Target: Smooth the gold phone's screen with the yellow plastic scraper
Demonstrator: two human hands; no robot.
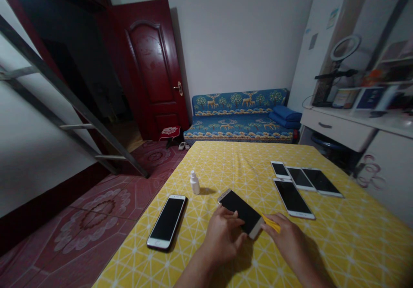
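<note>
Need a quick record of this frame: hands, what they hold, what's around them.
left hand: holds a gold-framed smartphone, dark screen up
right hand: holds a yellow plastic pry tool at that phone's edge
nearby: small white bottle; white-framed smartphone, to the left
farther right: four more smartphones, lying flat
surface: yellow patterned tablecloth
</note>
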